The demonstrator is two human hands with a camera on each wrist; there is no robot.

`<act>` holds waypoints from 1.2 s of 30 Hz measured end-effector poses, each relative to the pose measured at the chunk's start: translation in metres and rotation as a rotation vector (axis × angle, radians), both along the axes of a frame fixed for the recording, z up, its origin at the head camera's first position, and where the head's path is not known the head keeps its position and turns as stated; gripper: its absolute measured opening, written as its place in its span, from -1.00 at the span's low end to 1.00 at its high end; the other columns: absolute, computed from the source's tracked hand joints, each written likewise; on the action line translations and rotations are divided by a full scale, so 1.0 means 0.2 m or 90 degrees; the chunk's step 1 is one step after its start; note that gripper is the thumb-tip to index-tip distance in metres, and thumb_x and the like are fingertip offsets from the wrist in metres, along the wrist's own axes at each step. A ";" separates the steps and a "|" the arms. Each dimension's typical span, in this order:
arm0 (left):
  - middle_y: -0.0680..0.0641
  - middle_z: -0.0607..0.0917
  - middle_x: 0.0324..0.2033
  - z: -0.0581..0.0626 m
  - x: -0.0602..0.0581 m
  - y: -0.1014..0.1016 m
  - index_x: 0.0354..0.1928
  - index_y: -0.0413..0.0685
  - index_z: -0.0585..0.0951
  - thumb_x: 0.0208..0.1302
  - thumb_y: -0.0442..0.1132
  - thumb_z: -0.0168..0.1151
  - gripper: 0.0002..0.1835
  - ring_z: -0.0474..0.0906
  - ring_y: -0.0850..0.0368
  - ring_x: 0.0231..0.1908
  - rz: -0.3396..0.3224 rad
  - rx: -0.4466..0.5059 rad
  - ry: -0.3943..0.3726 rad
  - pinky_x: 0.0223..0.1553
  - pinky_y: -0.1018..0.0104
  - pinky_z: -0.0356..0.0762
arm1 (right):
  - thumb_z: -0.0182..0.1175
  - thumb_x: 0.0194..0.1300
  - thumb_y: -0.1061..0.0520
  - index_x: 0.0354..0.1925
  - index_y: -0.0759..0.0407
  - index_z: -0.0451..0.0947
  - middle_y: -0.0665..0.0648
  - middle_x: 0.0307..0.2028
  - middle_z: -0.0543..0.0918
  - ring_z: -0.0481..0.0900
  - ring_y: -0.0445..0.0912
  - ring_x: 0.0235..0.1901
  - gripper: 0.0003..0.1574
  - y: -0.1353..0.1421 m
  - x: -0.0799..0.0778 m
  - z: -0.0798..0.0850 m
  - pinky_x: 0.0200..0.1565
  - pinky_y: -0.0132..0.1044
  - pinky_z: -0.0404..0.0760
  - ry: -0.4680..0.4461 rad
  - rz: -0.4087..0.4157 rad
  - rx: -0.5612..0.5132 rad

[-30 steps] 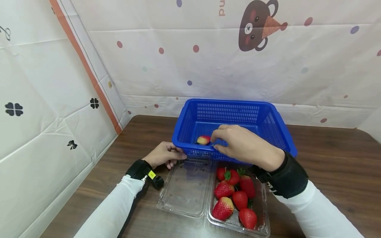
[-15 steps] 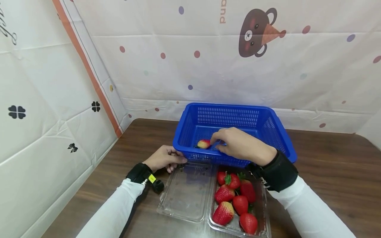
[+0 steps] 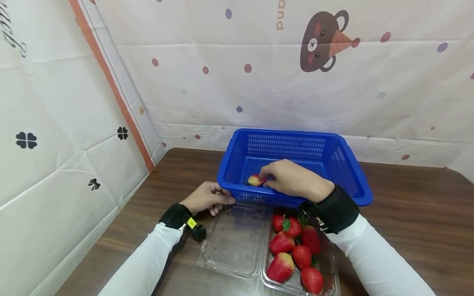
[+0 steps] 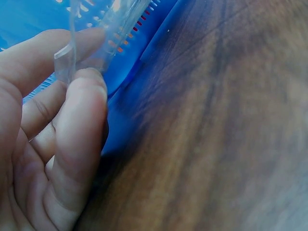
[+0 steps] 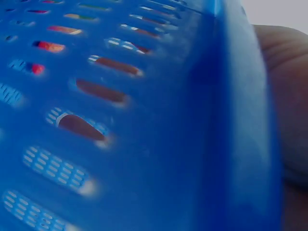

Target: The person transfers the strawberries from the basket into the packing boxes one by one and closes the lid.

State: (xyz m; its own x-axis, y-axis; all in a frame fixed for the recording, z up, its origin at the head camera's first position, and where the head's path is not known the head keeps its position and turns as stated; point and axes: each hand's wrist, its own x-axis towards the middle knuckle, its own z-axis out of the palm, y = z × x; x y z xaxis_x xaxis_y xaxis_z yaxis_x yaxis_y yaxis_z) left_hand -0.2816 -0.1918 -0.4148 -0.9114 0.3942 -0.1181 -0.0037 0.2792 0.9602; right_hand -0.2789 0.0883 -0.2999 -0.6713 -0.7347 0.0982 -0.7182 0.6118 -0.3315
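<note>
My left hand (image 3: pixel 207 198) pinches the far-left corner of a clear plastic clamshell lid (image 3: pixel 235 242) between thumb and index finger; the left wrist view shows the clear edge (image 4: pixel 65 60) between them. Over the front wall of a blue plastic basket (image 3: pixel 296 142), my right hand (image 3: pixel 290 176) reaches in with bent fingers. Its index fingertip overlaps the red end of a pale-tipped strawberry (image 3: pixel 254 180) on the basket floor, while the thumb stands a little apart. The right wrist view looks through the basket's slots, where red strawberry (image 5: pixel 50 46) shows.
Several red strawberries (image 3: pixel 282 242) lie in the clamshell's tray (image 3: pixel 329 283), in front of the basket. Wooden tabletop (image 3: pixel 407 213) extends to both sides. A white printed cloth (image 3: pixel 185 94) hangs behind the table and along its left.
My right hand has moved slightly left and down, so its index finger now overlaps the strawberry in the basket. The left hand keeps its hold on the lid corner.
</note>
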 end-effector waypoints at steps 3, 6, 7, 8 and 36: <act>-0.01 0.55 -0.69 0.00 0.00 0.00 -0.31 -0.17 0.64 0.05 -0.09 0.47 -0.69 0.46 0.17 -0.76 -0.005 0.001 0.000 -0.70 0.39 0.59 | 0.19 0.31 0.26 -0.08 0.14 0.65 0.10 -0.17 0.70 0.58 -0.11 -0.22 -0.77 0.00 0.00 -0.01 -0.08 -0.08 0.68 -0.006 -0.005 0.004; 0.00 0.55 -0.69 0.01 0.00 0.00 -0.30 -0.16 0.64 0.06 -0.09 0.47 -0.69 0.47 0.17 -0.76 -0.005 -0.004 0.003 -0.69 0.39 0.59 | 0.18 0.32 0.25 -0.10 0.13 0.66 0.07 -0.20 0.70 0.58 -0.13 -0.25 -0.79 -0.01 -0.01 -0.01 -0.10 -0.11 0.69 -0.009 0.002 0.009; -0.01 0.55 -0.68 0.01 0.01 0.00 -0.30 -0.16 0.64 0.06 -0.09 0.47 -0.69 0.47 0.17 -0.76 -0.004 -0.004 0.003 -0.69 0.39 0.59 | 0.19 0.32 0.25 -0.12 0.13 0.66 0.06 -0.22 0.69 0.57 -0.14 -0.28 -0.81 -0.01 -0.01 -0.01 -0.12 -0.12 0.69 -0.009 0.005 0.012; -0.01 0.56 -0.68 0.01 0.01 0.00 -0.30 -0.16 0.65 0.05 -0.09 0.47 -0.69 0.47 0.17 -0.76 -0.003 -0.005 0.003 -0.69 0.39 0.59 | 0.19 0.32 0.23 -0.13 0.13 0.66 0.05 -0.24 0.69 0.56 -0.15 -0.31 -0.83 -0.01 -0.02 0.00 -0.14 -0.13 0.69 -0.012 0.008 0.014; -0.03 0.57 -0.67 0.00 -0.01 0.00 -0.30 -0.14 0.65 0.03 -0.03 0.48 -0.65 0.50 0.14 -0.74 -0.004 -0.022 0.009 -0.68 0.37 0.60 | 0.17 0.37 0.07 -0.21 0.01 0.69 0.05 -0.21 0.70 0.59 -0.16 -0.28 -0.83 -0.07 -0.14 -0.09 -0.06 -0.08 0.65 -0.184 -0.039 0.011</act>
